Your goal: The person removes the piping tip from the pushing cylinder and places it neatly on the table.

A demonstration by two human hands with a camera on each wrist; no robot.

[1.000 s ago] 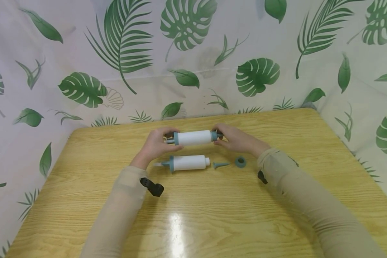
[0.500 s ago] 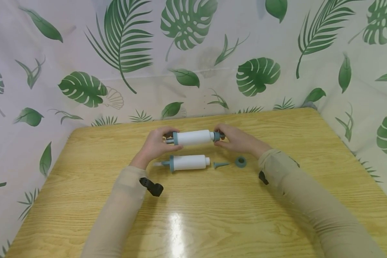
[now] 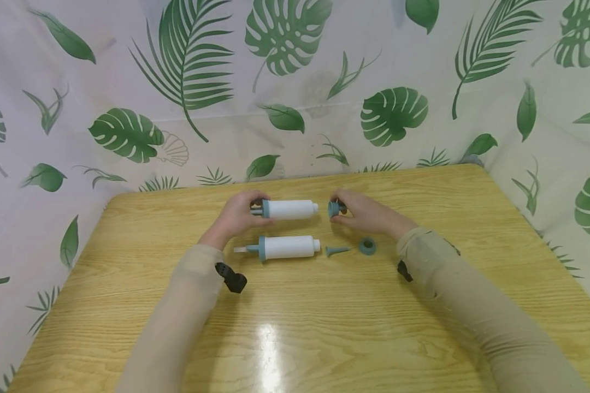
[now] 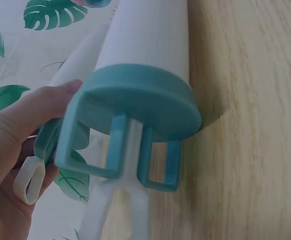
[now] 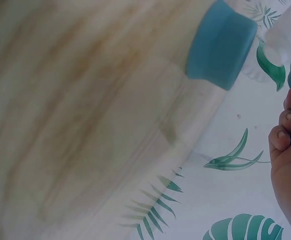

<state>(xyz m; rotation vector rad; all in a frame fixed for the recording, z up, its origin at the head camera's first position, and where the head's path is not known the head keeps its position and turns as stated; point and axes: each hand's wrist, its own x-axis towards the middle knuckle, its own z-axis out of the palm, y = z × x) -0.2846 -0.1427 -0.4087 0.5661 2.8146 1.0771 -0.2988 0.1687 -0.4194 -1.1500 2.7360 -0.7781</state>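
Observation:
My left hand [image 3: 243, 212] grips the teal handle end of a white icing syringe [image 3: 291, 209], which lies crosswise toward the back of the table. Its narrow white neck is bare on the right. A short gap away, my right hand [image 3: 361, 212] pinches a teal screw cap [image 3: 333, 209], its open end facing the neck. In the left wrist view, the left fingers [image 4: 40, 107] wrap the handle beside a white plunger loop [image 4: 30, 182]. The right wrist view shows the right fingers [image 5: 288, 122] curled round the teal piece, partly out of frame.
In front lies a second white syringe [image 3: 289, 247] with a teal end cap and drawn-out plunger. To its right are a teal cone-shaped nozzle [image 3: 336, 250] and a teal ring cap [image 3: 367, 246]. Leaf-patterned cloth [image 3: 319, 136] hangs behind the wooden table [image 3: 324, 316].
The teal cap has come off the syringe's neck and moved right with my right hand. My left hand and the syringe have shifted slightly left.

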